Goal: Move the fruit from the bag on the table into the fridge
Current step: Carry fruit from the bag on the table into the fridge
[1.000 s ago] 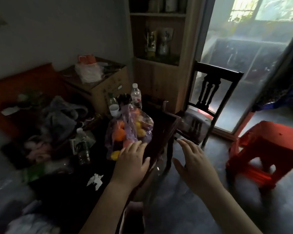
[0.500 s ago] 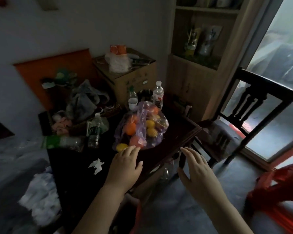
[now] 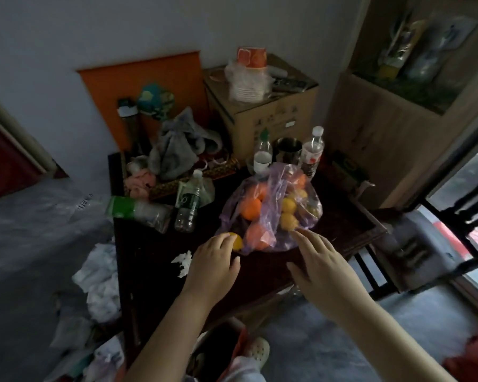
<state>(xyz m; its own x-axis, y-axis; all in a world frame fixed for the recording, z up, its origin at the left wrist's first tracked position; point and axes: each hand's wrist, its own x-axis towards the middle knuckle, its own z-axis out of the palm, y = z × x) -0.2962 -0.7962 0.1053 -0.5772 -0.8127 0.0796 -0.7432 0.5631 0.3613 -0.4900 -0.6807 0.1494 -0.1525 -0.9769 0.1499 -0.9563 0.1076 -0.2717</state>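
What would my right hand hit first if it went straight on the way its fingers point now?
The purple bag of fruit. The straight fingers of your right hand point at its near edge, by a yellow fruit inside. They look almost on the plastic, though depth is unclear here.

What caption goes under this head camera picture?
Left hand and right hand reach toward a purple bag of orange and yellow fruit on a dark table.

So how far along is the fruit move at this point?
Barely started. Done: nothing; the fruit sits in the purple bag on the table. In hand: the left hand reaches a yellow fruit at the bag's near edge, the right hand nears the bag, both empty. Left: every piece; no fridge in view.
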